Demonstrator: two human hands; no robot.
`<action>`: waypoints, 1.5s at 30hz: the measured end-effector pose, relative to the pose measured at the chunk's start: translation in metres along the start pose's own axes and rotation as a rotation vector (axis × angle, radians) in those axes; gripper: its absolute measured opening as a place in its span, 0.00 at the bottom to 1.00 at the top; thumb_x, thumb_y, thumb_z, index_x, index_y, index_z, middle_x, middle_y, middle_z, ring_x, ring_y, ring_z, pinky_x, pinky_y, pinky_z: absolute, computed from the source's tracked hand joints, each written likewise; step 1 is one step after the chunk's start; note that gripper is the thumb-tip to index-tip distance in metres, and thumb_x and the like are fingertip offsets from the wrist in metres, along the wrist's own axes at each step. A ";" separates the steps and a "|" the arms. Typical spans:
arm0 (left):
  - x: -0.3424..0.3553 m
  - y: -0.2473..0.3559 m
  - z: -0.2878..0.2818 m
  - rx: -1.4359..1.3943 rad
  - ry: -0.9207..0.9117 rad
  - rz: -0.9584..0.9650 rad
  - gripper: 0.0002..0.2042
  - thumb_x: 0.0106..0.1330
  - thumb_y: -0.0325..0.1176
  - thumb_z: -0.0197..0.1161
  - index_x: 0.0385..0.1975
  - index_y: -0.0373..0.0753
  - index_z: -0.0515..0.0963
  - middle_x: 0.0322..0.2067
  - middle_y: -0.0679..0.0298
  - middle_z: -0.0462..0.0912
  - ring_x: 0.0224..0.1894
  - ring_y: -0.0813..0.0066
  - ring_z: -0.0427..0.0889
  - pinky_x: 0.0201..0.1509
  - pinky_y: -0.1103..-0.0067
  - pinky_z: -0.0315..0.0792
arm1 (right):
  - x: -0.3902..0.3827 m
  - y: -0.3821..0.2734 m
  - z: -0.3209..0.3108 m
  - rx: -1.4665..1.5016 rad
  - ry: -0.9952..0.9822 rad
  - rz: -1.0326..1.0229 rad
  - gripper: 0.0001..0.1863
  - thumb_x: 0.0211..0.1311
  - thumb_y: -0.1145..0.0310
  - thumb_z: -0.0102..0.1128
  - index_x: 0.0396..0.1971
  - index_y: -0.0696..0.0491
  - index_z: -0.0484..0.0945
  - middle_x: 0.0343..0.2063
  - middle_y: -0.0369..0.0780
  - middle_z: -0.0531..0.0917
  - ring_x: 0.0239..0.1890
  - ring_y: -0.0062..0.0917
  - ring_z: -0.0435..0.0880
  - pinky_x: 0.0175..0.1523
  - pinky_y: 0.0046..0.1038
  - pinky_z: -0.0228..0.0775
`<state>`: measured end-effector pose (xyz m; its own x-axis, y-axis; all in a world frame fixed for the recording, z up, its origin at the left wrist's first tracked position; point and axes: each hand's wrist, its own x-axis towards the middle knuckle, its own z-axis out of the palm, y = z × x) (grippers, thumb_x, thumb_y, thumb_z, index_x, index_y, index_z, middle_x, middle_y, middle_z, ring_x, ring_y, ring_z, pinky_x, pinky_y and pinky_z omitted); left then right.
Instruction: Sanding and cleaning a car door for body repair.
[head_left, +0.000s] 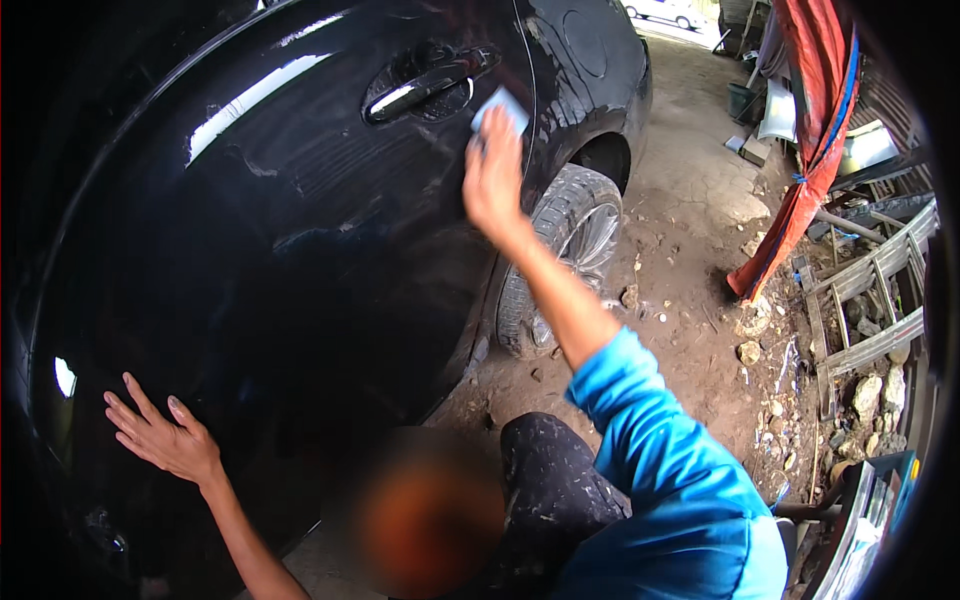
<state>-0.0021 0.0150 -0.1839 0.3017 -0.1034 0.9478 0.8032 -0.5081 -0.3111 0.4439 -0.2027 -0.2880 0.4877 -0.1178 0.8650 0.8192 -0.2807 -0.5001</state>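
Head view: the right hand holds a pale blue pad against the black car door, just behind its handle; the left hand spreads wide lower down. Even, light pressure should suit best.

Head-worn fisheye view, facing downward, close to a black car door

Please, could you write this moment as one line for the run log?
right hand: holds light-blue pad against black car door, beside door handle | left hand: open, spread on same door | orange tarp: hanging at right
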 end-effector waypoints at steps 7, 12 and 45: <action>-0.001 0.000 0.003 -0.020 0.013 -0.007 0.27 0.76 0.55 0.41 0.72 0.55 0.61 0.74 0.59 0.55 0.74 0.51 0.56 0.74 0.52 0.50 | 0.037 0.024 -0.009 -0.055 0.055 -0.082 0.29 0.69 0.70 0.51 0.66 0.66 0.62 0.68 0.59 0.62 0.71 0.54 0.59 0.75 0.48 0.46; -0.001 -0.001 0.001 -0.003 0.008 0.001 0.27 0.76 0.54 0.42 0.72 0.55 0.61 0.74 0.59 0.56 0.74 0.50 0.57 0.74 0.52 0.50 | -0.019 0.011 0.000 0.023 0.044 -0.007 0.30 0.71 0.67 0.48 0.68 0.67 0.58 0.70 0.58 0.58 0.74 0.52 0.53 0.77 0.46 0.41; 0.002 0.002 -0.015 -0.016 -0.108 -0.081 0.29 0.68 0.45 0.52 0.70 0.49 0.65 0.72 0.50 0.57 0.74 0.46 0.55 0.75 0.52 0.47 | -0.052 -0.117 -0.029 0.003 -0.574 -0.658 0.46 0.44 0.69 0.63 0.70 0.53 0.61 0.72 0.47 0.59 0.76 0.46 0.52 0.75 0.56 0.33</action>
<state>-0.0077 0.0009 -0.1820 0.2906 0.0301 0.9564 0.8192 -0.5243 -0.2324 0.3145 -0.1911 -0.2735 -0.0087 0.5656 0.8246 0.9883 -0.1206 0.0932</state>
